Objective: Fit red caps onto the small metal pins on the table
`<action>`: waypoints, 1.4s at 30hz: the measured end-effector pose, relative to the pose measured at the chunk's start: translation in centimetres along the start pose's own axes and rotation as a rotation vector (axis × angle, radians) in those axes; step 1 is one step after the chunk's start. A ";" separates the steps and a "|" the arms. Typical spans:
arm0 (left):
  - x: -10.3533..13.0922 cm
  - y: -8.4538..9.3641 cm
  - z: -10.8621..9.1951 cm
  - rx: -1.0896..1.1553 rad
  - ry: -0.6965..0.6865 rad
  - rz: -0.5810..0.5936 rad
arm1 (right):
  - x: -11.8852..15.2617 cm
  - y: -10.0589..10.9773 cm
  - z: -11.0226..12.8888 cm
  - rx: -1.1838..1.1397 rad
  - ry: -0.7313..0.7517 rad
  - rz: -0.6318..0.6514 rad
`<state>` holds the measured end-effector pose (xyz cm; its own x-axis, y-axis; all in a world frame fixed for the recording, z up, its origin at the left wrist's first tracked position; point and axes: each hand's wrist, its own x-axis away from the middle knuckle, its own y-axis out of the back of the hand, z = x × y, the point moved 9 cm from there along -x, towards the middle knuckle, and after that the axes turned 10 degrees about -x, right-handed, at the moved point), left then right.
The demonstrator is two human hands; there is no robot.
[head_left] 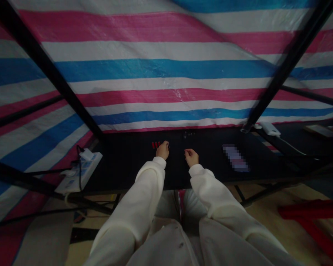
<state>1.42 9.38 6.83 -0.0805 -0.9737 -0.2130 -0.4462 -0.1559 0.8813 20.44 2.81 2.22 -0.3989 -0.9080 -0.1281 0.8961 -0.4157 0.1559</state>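
Note:
My left hand (162, 150) is over the black table (122, 162), its fingers pinched together; a tiny object may be at the fingertips, too small to name. Just left of it lie small red pieces (156, 145) in a short row. My right hand (192, 157) is a little way to the right, fingers curled closed, and whatever it may hold cannot be made out. Beyond the hands, near the table's back edge, are several tiny pale or metallic bits (185, 135). The hands are apart from each other.
A phone-like device (235, 158) lies on the right. At the left edge stands a white power strip (84, 171) with plugs and cables. A white charger (270, 129) with a cable is at the back right. Black frame poles (266, 96) rise before a striped sheet (166, 70).

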 end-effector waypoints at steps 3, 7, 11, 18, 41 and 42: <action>0.5 -0.8 -0.3 0.322 -0.007 -0.026 | 0.0 0.0 0.1 -0.041 0.002 -0.003; 2.1 -1.8 -1.0 0.756 0.090 0.031 | -0.5 -0.6 0.0 -0.134 -0.049 0.034; 3.7 -0.5 -3.2 1.006 0.068 0.087 | -1.0 -1.0 0.7 -0.297 -0.127 0.067; 4.8 3.5 -6.4 1.047 -0.077 0.150 | -0.1 -0.4 6.4 -0.391 -0.007 0.126; 6.1 9.3 -6.3 0.956 -0.108 0.028 | 2.5 -1.2 13.5 -0.493 0.295 0.394; 6.1 9.3 -6.2 0.956 -0.104 0.023 | 2.5 -1.3 13.5 -0.506 0.294 0.415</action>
<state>2.27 0.99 16.31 -0.1562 -0.9480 -0.2772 -0.9779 0.1089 0.1786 15.67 0.36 14.89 -0.0005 -0.9047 -0.4261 0.9713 0.1010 -0.2156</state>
